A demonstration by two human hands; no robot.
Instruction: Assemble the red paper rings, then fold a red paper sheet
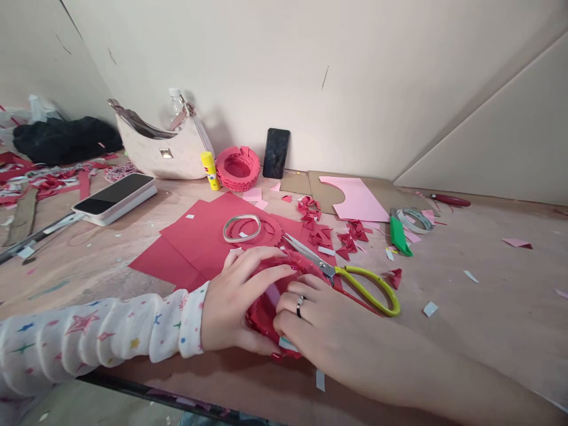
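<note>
A round red bowl-shaped piece of folded paper (261,319) stands at the table's near edge between both hands. My left hand (246,290) curves around its left side, thumb low on the near wall and fingers over the far rim. My right hand (313,313), with a ring on one finger, has its fingers curled at the near right wall and rim. A small pale strip (288,344) shows under those fingertips; its far end is hidden. Just behind lie scissors with yellow handles (327,270), red paper sheets (177,248) and a tape roll (227,236).
Folded red paper pieces (322,235) lie beyond the scissors. Farther back are a red paper ring stack (239,180), a glue stick (210,171), a leaning phone (276,154), a handbag (155,157) and pink paper (359,198). A green cutter (400,236) sits right.
</note>
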